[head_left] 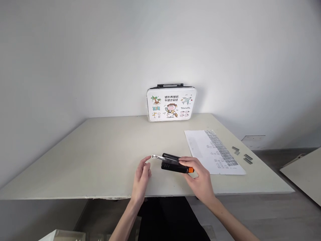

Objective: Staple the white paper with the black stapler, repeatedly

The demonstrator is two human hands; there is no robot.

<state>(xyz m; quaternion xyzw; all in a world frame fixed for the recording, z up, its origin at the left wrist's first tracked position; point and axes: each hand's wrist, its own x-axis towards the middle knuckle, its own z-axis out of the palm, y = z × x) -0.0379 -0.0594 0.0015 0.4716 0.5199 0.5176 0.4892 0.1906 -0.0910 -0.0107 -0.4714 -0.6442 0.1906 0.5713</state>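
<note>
My right hand grips a black stapler with an orange end piece, holding it tilted above the table. A shiny metal part sticks out of the stapler's left end. The index fingertip of my left hand is at the tip of that metal part; whether it touches cannot be told. The thumb is apart from the index finger, the other fingers are curled, and nothing shows in this hand. To the right, a printed sheet of paper lies flat, partly behind my right hand. Several staple strips lie beyond its right edge.
A white cartoon-printed case with a black handle stands upright at the table's back, against the wall. The pale table has its front edge just below my hands. Another pale surface is at the far right.
</note>
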